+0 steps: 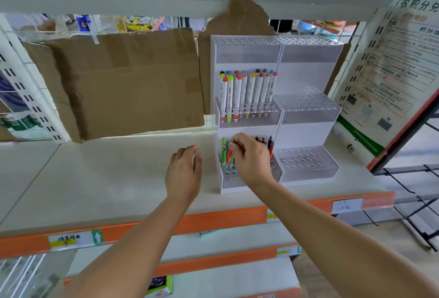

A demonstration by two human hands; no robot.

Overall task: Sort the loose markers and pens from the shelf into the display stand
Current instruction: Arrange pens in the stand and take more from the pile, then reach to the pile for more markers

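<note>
A white three-tier display stand (247, 60) sits on the shelf (107, 174). Its middle tier holds several white markers (247, 91) with coloured caps. Its bottom tier holds several pens: green and orange ones (224, 152) at the left, dark ones (269, 143) at the right. My right hand (251, 157) hovers over the bottom tier and pinches the top of an orange pen (228, 156) that stands tilted in the holes. My left hand (184, 174) is just left of the stand with relaxed fingers and holds nothing. No loose pens show on the shelf surface.
A second matching stand (308, 112) with bare holes stands to the right. Cardboard sheets (126, 83) lean against the shelf back. A printed poster (394, 64) leans at the right. An orange price rail (190, 224) runs along the shelf front; people stand far behind.
</note>
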